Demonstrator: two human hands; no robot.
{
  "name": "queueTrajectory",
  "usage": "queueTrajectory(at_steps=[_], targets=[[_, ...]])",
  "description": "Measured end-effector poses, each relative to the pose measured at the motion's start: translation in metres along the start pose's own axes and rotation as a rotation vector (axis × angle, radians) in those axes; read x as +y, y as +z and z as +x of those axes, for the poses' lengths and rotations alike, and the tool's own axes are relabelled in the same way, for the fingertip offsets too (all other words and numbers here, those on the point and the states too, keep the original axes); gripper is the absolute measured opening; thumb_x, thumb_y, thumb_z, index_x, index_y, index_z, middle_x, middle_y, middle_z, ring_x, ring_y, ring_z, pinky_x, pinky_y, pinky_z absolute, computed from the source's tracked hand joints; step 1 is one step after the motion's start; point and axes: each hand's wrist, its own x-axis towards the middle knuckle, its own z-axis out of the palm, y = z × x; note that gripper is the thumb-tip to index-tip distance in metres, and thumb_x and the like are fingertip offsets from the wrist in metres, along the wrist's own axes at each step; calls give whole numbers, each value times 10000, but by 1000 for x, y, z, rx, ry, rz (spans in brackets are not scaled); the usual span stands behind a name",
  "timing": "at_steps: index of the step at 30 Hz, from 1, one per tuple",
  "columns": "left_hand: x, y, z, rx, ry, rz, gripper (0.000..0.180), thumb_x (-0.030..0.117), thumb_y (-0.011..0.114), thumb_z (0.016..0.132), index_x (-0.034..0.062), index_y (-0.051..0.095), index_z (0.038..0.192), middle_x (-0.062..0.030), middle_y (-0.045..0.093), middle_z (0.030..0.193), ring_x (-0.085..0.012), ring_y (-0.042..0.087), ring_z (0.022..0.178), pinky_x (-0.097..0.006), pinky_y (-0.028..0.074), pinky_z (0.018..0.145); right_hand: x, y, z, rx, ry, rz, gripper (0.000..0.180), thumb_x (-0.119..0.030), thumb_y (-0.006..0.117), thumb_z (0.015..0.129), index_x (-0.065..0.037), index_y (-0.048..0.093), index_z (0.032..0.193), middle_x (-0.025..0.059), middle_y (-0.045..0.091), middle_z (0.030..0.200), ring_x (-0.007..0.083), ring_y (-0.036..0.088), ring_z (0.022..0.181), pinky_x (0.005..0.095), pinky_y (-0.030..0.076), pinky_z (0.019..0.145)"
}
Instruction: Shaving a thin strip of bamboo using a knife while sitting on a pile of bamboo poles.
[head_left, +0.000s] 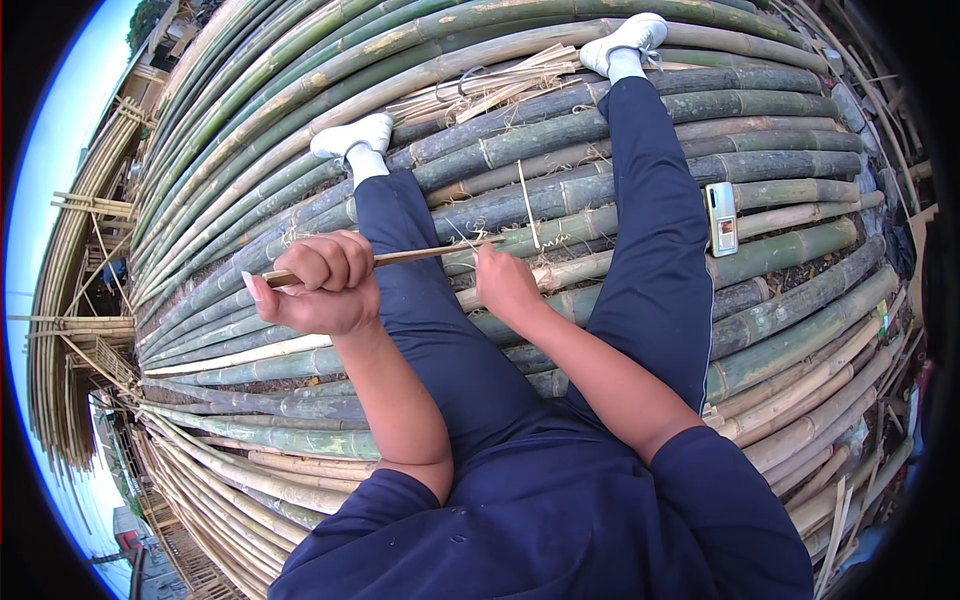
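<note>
My left hand [328, 282] is closed around a narrow bamboo strip [410, 256], its thumb stretched out to the left. The strip runs rightward over my left thigh, and its far end passes just above my right hand [503, 284]. My right hand is closed in a tight grip beside that end. A thin, pale, pointed piece [459, 232] sticks out up and left from its fingers; whether it is a blade or a sliver I cannot tell. Curled shavings [553, 241] lie on the bamboo poles [575, 191] between my legs.
I sit on long green and tan bamboo poles, legs spread, in white shoes [628, 42]. A bundle of split bamboo strips [490, 88] lies between my feet. A phone [721, 218] rests beside my right leg. Upright bamboo poles [62, 300] lean on a frame at the far left.
</note>
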Motion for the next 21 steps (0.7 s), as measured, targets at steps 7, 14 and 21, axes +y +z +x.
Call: queueTrajectory(at_steps=[7, 14, 21], targets=[[3, -10, 1, 69, -48, 88, 600, 622, 272, 916, 170, 171, 534, 39, 131, 417, -97, 76, 353, -273, 82, 364, -17, -22, 0, -67, -41, -13, 242, -176, 446, 945, 39, 522, 862, 243, 637, 732, 401, 649, 731, 492, 515, 652], [-3, -6, 4, -31, -16, -23, 593, 572, 271, 943, 149, 204, 533, 44, 149, 421, -79, 102, 343, -252, 86, 333, 44, 18, 15, 53, -30, 120, 254, -181, 445, 938, 48, 503, 844, 281, 596, 693, 453, 604, 678, 529, 474, 621], [-1, -5, 3, -6, -6, -8, 605, 585, 259, 944, 145, 202, 532, 37, 156, 416, -85, 95, 346, -256, 87, 335, -13, -20, -3, -147, -47, 54, 217, -138, 455, 906, 73, 483, 949, 298, 617, 794, 434, 628, 779, 522, 488, 705]])
